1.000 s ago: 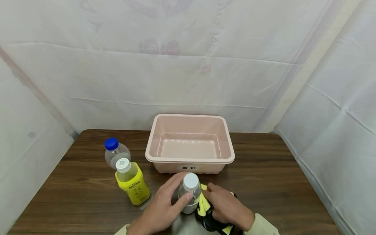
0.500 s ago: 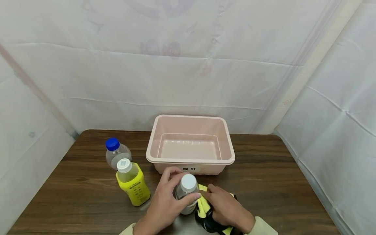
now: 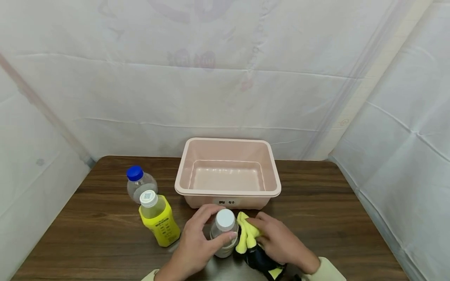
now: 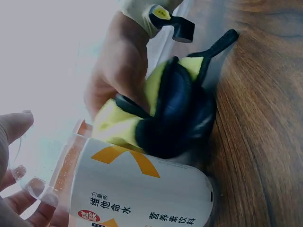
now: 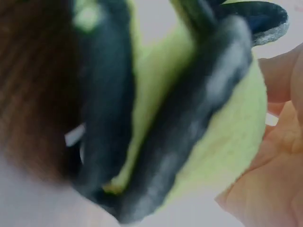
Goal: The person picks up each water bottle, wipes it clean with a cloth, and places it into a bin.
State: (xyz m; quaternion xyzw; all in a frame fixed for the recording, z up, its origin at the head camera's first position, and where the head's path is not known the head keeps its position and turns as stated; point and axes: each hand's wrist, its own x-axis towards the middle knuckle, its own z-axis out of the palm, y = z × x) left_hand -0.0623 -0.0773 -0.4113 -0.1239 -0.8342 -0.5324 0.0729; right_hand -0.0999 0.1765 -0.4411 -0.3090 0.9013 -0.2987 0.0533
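Note:
In the head view my left hand [image 3: 197, 242] holds a clear bottle [image 3: 224, 234] with a white cap, standing upright at the table's front. The left wrist view shows the white label of this bottle [image 4: 132, 184] with orange marks, and fingers around its clear upper part. Just right of the bottle, my right hand [image 3: 281, 242] grips a yellow and black cloth item that looks like a glove [image 3: 251, 236]. Up close in the right wrist view, the glove [image 5: 213, 137] shows black bands across yellow fabric. Its far side is hidden, and that view is blurred.
A pink plastic bin [image 3: 228, 193] with a label stands behind my hands against the white sheet wall [image 3: 225, 97]. To the left are a yellow-wrapped bottle [image 3: 161, 222] and a blue-capped clear bottle [image 3: 140, 185]. All rest on a dark wooden table [image 3: 327, 210].
My right hand has shifted slightly right and its hold on the glove has changed, with more yellow showing. The left hand and its bottle have moved slightly left since a second ago.

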